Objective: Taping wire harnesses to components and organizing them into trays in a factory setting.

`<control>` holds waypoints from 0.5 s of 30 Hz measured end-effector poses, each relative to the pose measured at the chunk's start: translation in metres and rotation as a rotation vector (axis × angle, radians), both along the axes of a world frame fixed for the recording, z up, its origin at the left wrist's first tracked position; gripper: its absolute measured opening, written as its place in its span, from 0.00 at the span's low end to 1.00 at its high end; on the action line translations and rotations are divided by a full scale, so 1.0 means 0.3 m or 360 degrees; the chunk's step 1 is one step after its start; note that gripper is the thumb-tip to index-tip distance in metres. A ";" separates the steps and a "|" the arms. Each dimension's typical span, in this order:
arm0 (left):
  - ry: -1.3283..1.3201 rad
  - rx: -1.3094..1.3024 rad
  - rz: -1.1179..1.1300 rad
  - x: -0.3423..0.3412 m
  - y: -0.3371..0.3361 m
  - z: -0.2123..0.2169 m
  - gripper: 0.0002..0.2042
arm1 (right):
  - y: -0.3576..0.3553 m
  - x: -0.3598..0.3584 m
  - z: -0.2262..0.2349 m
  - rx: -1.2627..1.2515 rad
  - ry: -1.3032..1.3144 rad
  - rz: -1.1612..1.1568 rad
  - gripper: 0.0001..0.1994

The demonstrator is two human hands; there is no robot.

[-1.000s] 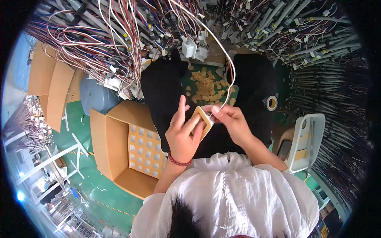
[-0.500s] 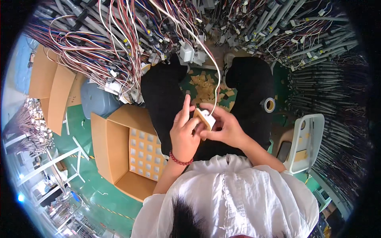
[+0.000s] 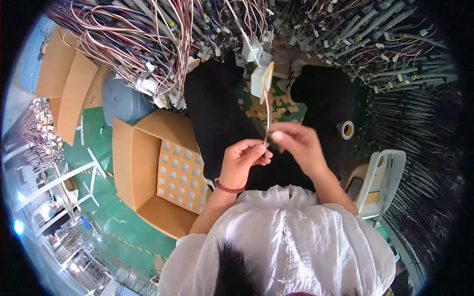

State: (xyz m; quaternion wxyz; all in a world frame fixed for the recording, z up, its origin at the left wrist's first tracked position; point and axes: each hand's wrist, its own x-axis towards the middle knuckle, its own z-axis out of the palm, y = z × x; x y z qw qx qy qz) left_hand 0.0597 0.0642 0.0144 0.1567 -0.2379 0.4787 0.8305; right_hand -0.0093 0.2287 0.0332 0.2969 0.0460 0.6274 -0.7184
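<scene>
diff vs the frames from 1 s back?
The tan-backed part that both hands held on the lap now hangs farther out on its wire, out of the fingers. Left hand and right hand now pinch only the wire. Open box and tape roll unchanged.

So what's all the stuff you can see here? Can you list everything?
wire bundles: many, red, white and dark, hanging across the top
white connector: one, with a tan tag, on a thin wire running up from the hands
thin wire: one, pale, pinched between both hands
cardboard box: one, brown, open, on the green floor at the person's left, with a grid tray of pale squares inside
flat cardboard: a few sheets, brown, far left
tape roll: one, pale, at the right
plastic chair: one, white, lower right
left hand: red bead bracelet, pinching the wire
right hand: pinching the wire
</scene>
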 end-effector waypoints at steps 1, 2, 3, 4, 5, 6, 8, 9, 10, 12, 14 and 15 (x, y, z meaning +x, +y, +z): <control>0.0017 0.0025 -0.0023 0.001 0.005 0.000 0.11 | -0.004 0.004 -0.021 -0.0168 -0.0177 0.0116 0.10; 0.0036 0.0048 -0.0044 0.002 0.007 0.002 0.10 | -0.006 -0.001 -0.022 -0.0163 -0.0183 0.0112 0.10; 0.0078 0.0074 -0.0052 0.001 0.005 0.003 0.10 | -0.008 -0.009 -0.026 -0.0237 -0.0131 0.0142 0.09; 0.0074 0.0077 -0.0051 0.004 0.004 0.005 0.10 | -0.010 -0.013 -0.027 -0.0312 -0.0078 0.0173 0.09; 0.0051 0.0066 -0.0041 0.007 0.004 0.008 0.11 | -0.013 -0.014 -0.027 -0.0310 -0.0081 0.0173 0.09; 0.0032 0.0053 -0.0026 0.007 0.005 0.009 0.11 | -0.014 -0.018 -0.028 -0.0278 -0.0044 0.0155 0.08; 0.0040 0.0052 -0.0020 0.012 0.000 0.016 0.12 | -0.017 -0.025 -0.024 -0.0286 0.0008 0.0137 0.07; 0.0044 0.0050 -0.0018 0.017 0.000 0.020 0.13 | -0.017 -0.022 -0.021 -0.0286 0.0006 0.0144 0.07; 0.0043 0.0051 -0.0012 0.019 0.002 0.029 0.13 | -0.017 -0.019 -0.018 -0.0285 0.0021 0.0127 0.06; 0.0039 0.0028 0.0001 0.019 0.003 0.051 0.13 | -0.016 -0.015 -0.014 -0.0287 0.0035 0.0113 0.06; 0.0074 0.0014 0.0013 0.019 0.002 0.062 0.12 | -0.011 -0.015 -0.012 -0.0256 0.0050 0.0129 0.06; 0.0111 0.0002 0.0021 0.018 0.000 0.064 0.11 | -0.008 -0.018 -0.006 -0.0258 0.0050 0.0128 0.06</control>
